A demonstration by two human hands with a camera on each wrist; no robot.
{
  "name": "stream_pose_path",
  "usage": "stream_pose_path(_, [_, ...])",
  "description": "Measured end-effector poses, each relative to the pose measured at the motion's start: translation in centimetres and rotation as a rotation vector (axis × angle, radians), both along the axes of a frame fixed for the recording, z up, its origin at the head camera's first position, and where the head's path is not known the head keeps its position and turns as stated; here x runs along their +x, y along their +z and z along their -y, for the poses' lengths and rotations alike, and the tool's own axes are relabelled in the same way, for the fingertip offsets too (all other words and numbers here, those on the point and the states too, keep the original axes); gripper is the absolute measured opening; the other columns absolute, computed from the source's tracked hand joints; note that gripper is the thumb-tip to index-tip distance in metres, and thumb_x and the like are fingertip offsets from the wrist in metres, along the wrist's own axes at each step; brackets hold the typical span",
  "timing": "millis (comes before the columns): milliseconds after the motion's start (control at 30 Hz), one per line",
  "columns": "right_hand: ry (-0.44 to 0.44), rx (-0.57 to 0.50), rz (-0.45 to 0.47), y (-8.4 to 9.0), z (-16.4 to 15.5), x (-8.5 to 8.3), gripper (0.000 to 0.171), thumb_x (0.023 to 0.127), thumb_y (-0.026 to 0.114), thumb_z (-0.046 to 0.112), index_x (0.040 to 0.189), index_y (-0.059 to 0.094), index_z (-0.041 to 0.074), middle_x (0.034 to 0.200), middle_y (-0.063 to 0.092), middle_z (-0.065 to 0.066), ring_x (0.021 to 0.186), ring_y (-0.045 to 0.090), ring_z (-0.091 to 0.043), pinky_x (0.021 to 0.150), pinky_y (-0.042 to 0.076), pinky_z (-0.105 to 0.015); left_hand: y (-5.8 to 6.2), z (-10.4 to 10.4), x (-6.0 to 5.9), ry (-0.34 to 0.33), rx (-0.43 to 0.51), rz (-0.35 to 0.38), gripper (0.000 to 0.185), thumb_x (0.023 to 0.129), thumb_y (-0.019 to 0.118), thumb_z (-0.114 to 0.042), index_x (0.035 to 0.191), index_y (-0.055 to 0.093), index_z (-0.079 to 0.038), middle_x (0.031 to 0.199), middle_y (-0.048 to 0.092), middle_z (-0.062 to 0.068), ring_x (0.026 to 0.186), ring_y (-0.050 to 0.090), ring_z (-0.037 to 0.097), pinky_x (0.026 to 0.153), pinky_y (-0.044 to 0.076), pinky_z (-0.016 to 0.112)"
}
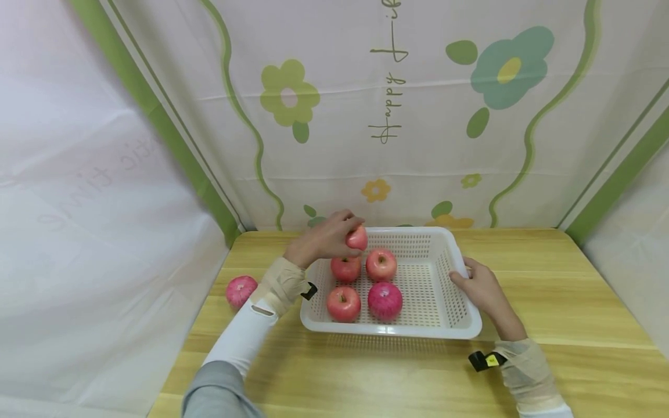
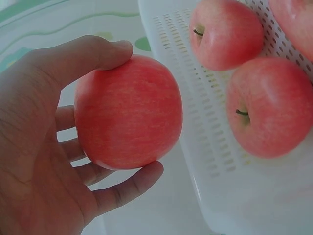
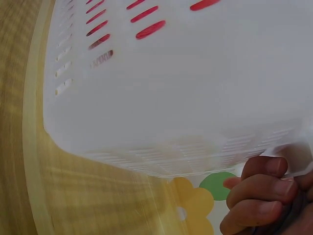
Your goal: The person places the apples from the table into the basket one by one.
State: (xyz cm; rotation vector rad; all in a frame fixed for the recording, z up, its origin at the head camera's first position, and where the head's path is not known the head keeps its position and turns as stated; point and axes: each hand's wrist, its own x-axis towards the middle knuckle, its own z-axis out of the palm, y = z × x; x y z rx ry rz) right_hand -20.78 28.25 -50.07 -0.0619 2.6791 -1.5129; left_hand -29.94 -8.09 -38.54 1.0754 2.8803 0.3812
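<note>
A white perforated basket sits on the wooden table and holds several red apples. My left hand grips a red apple over the basket's far left corner; in the left wrist view the thumb and fingers curl round this apple just outside the basket wall. My right hand holds the basket's right rim, with fingers curled under the basket edge. One more pinkish apple lies on the table left of my left forearm.
A wooden table is backed by a flower-print cloth, with white sheets on both sides. Bare wood lies in front of and to the right of the basket.
</note>
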Motion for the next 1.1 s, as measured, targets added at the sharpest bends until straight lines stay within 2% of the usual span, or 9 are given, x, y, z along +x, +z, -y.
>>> stream_pose_path(467, [-0.004, -0.002, -0.002, 0.3, 0.0, 0.1, 0.068, 0.108, 0.057, 0.019, 0.158, 0.029, -0.017, 0.118, 0.068, -0.043, 0.081, 0.080, -0.035, 0.062, 0.067, -0.040, -0.4, -1.6, 0.0, 0.000, -0.018, 0.018, 0.074, 0.090, 0.077, -0.040, 0.156, 0.054, -0.014, 0.142, 0.055, 0.006, 0.123, 0.055, 0.020, 0.101, 0.056, 0.037])
stream_pose_path(700, [-0.004, -0.005, -0.002, 0.2, 0.0, 0.1, 0.068, 0.108, 0.057, 0.019, 0.158, 0.030, -0.016, 0.119, 0.068, -0.044, 0.082, 0.080, -0.036, 0.062, 0.067, -0.040, -0.7, -2.2, 0.1, -0.020, -0.031, 0.001, 0.070, 0.091, 0.077, -0.041, 0.152, 0.057, -0.015, 0.140, 0.056, 0.004, 0.122, 0.056, 0.020, 0.100, 0.056, 0.037])
stream_pose_path(1100, [-0.005, 0.006, -0.009, -0.1, 0.0, -0.1, 0.067, 0.108, 0.057, 0.019, 0.159, 0.030, -0.016, 0.118, 0.068, -0.043, 0.081, 0.080, -0.035, 0.061, 0.067, -0.040, -1.1, -3.3, 0.2, -0.021, -0.052, 0.030, 0.074, 0.091, 0.077, -0.043, 0.155, 0.054, -0.014, 0.141, 0.055, 0.004, 0.124, 0.054, 0.020, 0.103, 0.055, 0.037])
